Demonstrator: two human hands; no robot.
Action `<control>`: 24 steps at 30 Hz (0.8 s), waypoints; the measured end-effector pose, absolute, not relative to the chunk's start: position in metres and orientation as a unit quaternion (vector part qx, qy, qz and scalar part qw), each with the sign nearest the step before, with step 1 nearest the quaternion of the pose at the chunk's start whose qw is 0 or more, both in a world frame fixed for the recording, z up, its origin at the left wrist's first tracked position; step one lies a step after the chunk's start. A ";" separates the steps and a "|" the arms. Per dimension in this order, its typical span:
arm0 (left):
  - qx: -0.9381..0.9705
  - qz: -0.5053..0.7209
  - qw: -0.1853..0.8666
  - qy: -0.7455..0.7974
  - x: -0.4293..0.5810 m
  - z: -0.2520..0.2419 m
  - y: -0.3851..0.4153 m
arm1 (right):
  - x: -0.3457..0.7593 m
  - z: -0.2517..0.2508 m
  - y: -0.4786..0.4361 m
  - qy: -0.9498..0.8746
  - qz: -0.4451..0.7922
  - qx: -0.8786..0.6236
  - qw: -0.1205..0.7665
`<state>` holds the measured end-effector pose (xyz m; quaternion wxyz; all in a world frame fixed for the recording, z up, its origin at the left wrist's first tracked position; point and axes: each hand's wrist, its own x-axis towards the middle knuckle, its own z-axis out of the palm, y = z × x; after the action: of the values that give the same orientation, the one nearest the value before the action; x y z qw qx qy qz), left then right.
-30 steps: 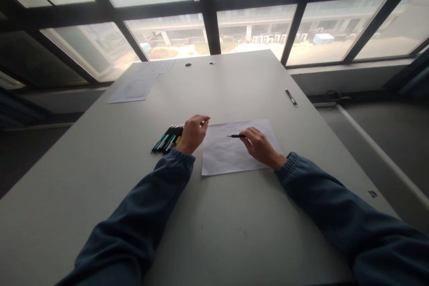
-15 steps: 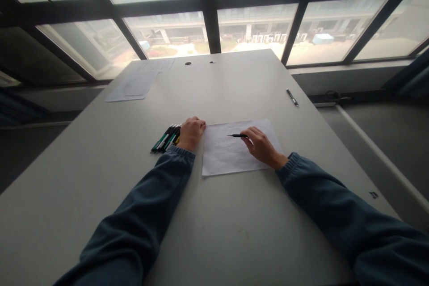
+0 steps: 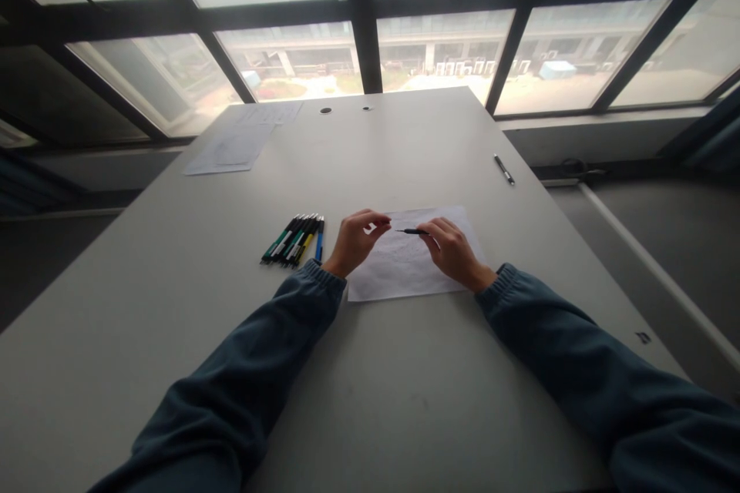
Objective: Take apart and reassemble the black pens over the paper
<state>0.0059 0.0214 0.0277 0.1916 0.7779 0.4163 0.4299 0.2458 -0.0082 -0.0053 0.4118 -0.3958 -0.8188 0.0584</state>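
Observation:
My right hand holds a dark pen over the paper, its thin tip pointing left. Close to that tip is my left hand, thumb and fingertips pinched together; a small dark bit seems to show between them, too small to name. Beneath both hands lies a white sheet of paper with faint marks on it. A row of several pens with green, black, yellow and blue barrels rests on the table, left of my left hand.
Toward the right edge of the white table lies a single pen. More paper sheets are at the far left corner. Two round holes are near the back edge, with large windows behind.
My left hand has moved right, from beside the pens to over the paper near the pen's tip, uncovering the blue pen. My right hand has barely moved.

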 end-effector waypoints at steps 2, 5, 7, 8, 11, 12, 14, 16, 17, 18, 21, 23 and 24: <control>0.770 0.438 0.211 0.412 0.012 0.026 0.016 | 0.246 -0.005 -0.008 -0.816 0.053 -0.400 0.414; 0.765 0.448 0.213 0.410 0.016 0.021 0.013 | 0.246 -0.005 -0.008 -0.816 0.043 -0.409 0.406; 0.772 0.448 0.209 0.398 0.017 0.019 0.012 | 0.247 -0.005 -0.008 -0.817 0.039 -0.414 0.400; 0.776 0.448 0.208 0.392 0.017 0.019 0.011 | 0.247 -0.005 -0.008 -0.817 0.037 -0.415 0.397; 0.779 0.450 0.205 0.387 0.019 0.017 0.009 | 0.247 -0.005 -0.008 -0.819 0.035 -0.418 0.392; 0.777 0.451 0.205 0.388 0.020 0.017 0.008 | 0.246 -0.005 -0.008 -0.819 0.035 -0.419 0.390; 0.775 0.453 0.204 0.391 0.020 0.016 0.007 | 0.246 -0.004 -0.008 -0.819 0.034 -0.420 0.389; 0.773 0.457 0.200 0.391 0.020 0.016 0.007 | 0.246 -0.004 -0.008 -0.818 0.035 -0.422 0.389; 0.773 0.460 0.196 0.391 0.020 0.016 0.008 | 0.246 -0.004 -0.008 -0.817 0.035 -0.424 0.389; 0.772 0.463 0.192 0.391 0.019 0.016 0.008 | 0.246 -0.004 -0.008 -0.817 0.035 -0.425 0.388; 0.772 0.467 0.186 0.389 0.019 0.016 0.007 | 0.246 -0.004 -0.009 -0.817 0.032 -0.428 0.384; 0.777 0.463 0.188 0.384 0.020 0.017 0.006 | 0.246 -0.004 -0.009 -0.821 0.031 -0.426 0.380; 0.780 0.459 0.188 0.381 0.021 0.016 0.005 | 0.245 -0.004 -0.009 -0.823 0.031 -0.422 0.378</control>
<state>0.0210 0.0053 0.0165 0.1881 0.7799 0.3811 0.4595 0.2454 -0.0086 -0.0036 0.3778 -0.4223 -0.8234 0.0313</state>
